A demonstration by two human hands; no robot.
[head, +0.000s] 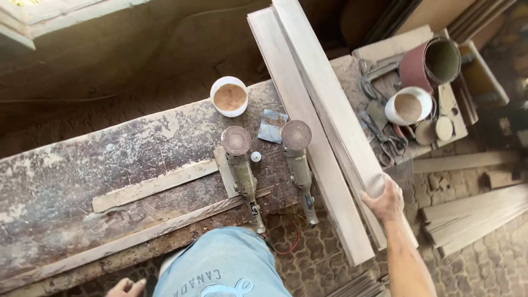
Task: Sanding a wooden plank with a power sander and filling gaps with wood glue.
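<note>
Right hand [386, 199] grips the near end of a long plank [324, 104] running to the frame's top centre, resting on the counter [66, 181]. Left hand [127, 287], lower left, looks loosely open. The plank seems mid-repositioning; the next move calls for steady support beside two sanders [242, 165]

Two sanders [242, 165] side by side on workbench [82, 181] – bowl [229, 96] behind, planks [319, 121] right of them.

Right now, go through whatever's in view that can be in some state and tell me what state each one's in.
Right hand: gripping the near end of the upper plank.
Left hand: low at the frame edge, grip unclear.
Two sanders: lying on the bench, discs up, unheld.
White bowl: upright, holds brown powder.
White cup: tipped, powder inside.
Sandpaper roll: on its side.
</note>
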